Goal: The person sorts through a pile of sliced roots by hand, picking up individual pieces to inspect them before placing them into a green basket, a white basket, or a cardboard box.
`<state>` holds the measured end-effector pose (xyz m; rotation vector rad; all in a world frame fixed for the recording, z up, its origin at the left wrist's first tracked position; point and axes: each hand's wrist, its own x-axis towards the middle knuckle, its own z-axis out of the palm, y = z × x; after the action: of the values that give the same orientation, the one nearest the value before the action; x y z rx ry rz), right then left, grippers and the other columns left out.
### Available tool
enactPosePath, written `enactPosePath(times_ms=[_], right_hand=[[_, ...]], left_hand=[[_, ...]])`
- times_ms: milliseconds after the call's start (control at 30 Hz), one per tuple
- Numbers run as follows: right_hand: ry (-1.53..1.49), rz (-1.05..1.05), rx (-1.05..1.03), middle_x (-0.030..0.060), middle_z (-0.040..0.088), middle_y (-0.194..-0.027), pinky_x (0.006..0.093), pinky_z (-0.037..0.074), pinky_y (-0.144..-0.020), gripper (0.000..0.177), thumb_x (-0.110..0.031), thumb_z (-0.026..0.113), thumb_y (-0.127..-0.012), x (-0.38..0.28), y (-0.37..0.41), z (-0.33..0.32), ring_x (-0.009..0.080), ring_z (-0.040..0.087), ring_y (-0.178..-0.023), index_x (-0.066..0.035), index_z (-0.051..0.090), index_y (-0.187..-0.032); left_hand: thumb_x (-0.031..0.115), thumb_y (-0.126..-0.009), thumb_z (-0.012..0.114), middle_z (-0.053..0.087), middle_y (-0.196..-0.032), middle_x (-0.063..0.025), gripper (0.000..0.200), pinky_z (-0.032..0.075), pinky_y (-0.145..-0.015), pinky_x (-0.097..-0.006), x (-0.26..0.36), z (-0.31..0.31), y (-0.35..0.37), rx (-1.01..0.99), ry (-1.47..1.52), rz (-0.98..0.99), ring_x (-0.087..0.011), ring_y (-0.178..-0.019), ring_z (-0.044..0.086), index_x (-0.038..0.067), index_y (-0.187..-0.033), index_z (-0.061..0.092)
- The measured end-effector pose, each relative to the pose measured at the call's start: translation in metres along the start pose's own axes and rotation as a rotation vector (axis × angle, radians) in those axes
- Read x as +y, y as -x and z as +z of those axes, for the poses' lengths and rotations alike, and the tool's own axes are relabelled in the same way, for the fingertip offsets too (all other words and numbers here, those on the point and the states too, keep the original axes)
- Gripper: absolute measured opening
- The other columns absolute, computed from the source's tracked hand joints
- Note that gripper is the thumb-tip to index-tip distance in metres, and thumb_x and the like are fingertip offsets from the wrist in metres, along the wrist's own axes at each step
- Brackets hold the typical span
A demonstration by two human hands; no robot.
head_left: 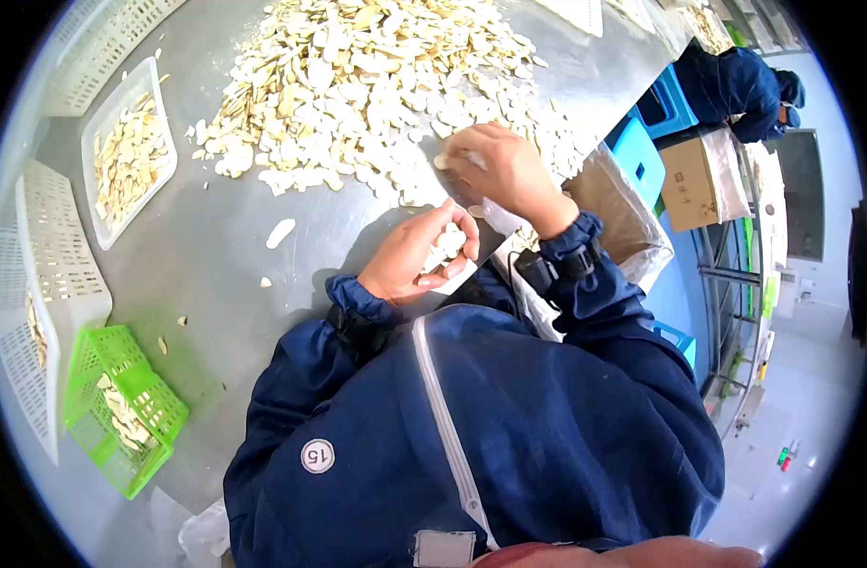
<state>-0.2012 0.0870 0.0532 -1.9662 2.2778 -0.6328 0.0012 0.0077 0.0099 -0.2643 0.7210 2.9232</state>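
A large heap of pale, flat dried slices spreads over the grey metal table. At the table's near edge, my left hand is cupped with its fingers curled round several whitish slices. Just above and to its right, my right hand bends over the near side of the heap. Its thumb and fingertips pinch one pale slice. A single long slice lies apart, left of my left hand.
To the left stand a white tray of slices, white perforated baskets and a green basket with slices inside. At right are a lined carton, a cardboard box, blue bins and a person bending over.
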Motion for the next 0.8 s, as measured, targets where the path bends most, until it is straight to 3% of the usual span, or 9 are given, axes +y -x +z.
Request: enactPosePath(times_ms=[100,133,167,233,267,367,500,567,800], right_hand=[[-0.458,0.329,-0.167,0.0058,0.076,-0.094,0.0346,0.058,-0.075,0.020,-0.028,0.077,-0.096,-0.011,0.007,-0.032,0.0216,0.072,-0.080,-0.011,0.079,-0.107],[-0.683,0.306,-0.228,0.0071,0.077,-0.093,0.0313,0.056,-0.075,0.023,-0.033,0.076,-0.099,-0.006,0.011,-0.031,0.0171,0.072,-0.077,-0.012,0.080,-0.109],[-0.601,0.295,-0.195,0.0074,0.077,-0.095,0.0321,0.057,-0.075,0.023,-0.033,0.076,-0.098,-0.008,0.010,-0.030,0.0183,0.072,-0.078,-0.013,0.080,-0.110],[-0.437,0.267,-0.128,0.0080,0.077,-0.097,0.0338,0.058,-0.076,0.024,-0.033,0.077,-0.096,-0.022,-0.002,-0.022,0.0207,0.073,-0.082,-0.014,0.081,-0.112],[-0.238,0.035,0.015,0.0091,0.076,-0.103,0.0371,0.059,-0.078,0.028,-0.033,0.078,-0.094,-0.021,-0.004,-0.007,0.0252,0.074,-0.087,-0.015,0.080,-0.115],[-0.183,-0.183,0.046,0.0096,0.075,-0.103,0.0422,0.060,-0.080,0.027,-0.027,0.075,-0.095,-0.028,-0.015,0.018,0.0330,0.072,-0.090,-0.016,0.078,-0.119],[-0.043,0.052,0.076,0.0098,0.076,-0.093,0.0438,0.060,-0.079,0.024,-0.023,0.072,-0.096,-0.011,-0.006,0.015,0.0328,0.073,-0.088,-0.016,0.077,-0.119],[-0.119,0.248,0.075,0.0110,0.076,-0.098,0.0398,0.060,-0.078,0.020,-0.017,0.073,-0.096,-0.009,0.004,0.001,0.0333,0.073,-0.087,-0.012,0.078,-0.115],[-0.025,-0.013,0.052,0.0076,0.072,-0.098,0.0415,0.056,-0.085,0.017,-0.025,0.080,-0.088,-0.040,-0.001,0.010,0.0307,0.068,-0.094,-0.012,0.077,-0.099]], left_hand=[[0.057,-0.115,0.032,0.064,-0.092,-0.0109,0.061,0.031,-0.038,-0.0184,0.000,-0.001,-0.003,0.032,0.138,0.001,-0.0107,-0.059,0.053,0.003,-0.112,0.060],[0.060,-0.115,0.030,0.064,-0.091,-0.0107,0.064,0.032,-0.038,-0.0185,0.003,0.007,-0.001,0.090,0.159,-0.002,-0.0110,-0.059,0.053,0.003,-0.111,0.060],[0.063,-0.114,0.028,0.064,-0.090,-0.0105,0.067,0.032,-0.037,-0.0186,0.006,0.014,0.000,0.144,0.178,-0.009,-0.0113,-0.058,0.053,0.003,-0.111,0.060],[0.048,-0.116,0.037,0.064,-0.091,-0.0109,0.051,0.032,-0.038,-0.0179,0.006,0.015,0.001,0.098,0.120,-0.004,-0.0111,-0.061,0.055,0.002,-0.113,0.059],[0.043,-0.116,0.040,0.065,-0.092,-0.0112,0.046,0.032,-0.039,-0.0178,0.004,0.009,0.002,0.056,0.032,-0.007,-0.0111,-0.062,0.056,0.002,-0.113,0.059],[0.031,-0.114,0.045,0.065,-0.093,-0.0113,0.033,0.033,-0.040,-0.0172,0.004,0.005,0.004,-0.046,-0.099,-0.057,-0.0102,-0.064,0.058,0.001,-0.112,0.060],[0.017,-0.109,0.051,0.067,-0.095,-0.0110,0.020,0.035,-0.042,-0.0168,0.006,0.009,0.007,-0.118,-0.156,-0.141,-0.0089,-0.065,0.058,0.000,-0.111,0.061],[0.014,-0.107,0.051,0.068,-0.096,-0.0112,0.017,0.036,-0.042,-0.0169,0.007,0.010,0.007,-0.120,-0.174,-0.148,-0.0088,-0.065,0.059,0.000,-0.111,0.061],[0.013,-0.105,0.053,0.069,-0.099,-0.0109,0.016,0.036,-0.044,-0.0170,0.010,0.013,0.009,-0.149,-0.264,-0.193,-0.0058,-0.064,0.058,0.000,-0.111,0.061]])
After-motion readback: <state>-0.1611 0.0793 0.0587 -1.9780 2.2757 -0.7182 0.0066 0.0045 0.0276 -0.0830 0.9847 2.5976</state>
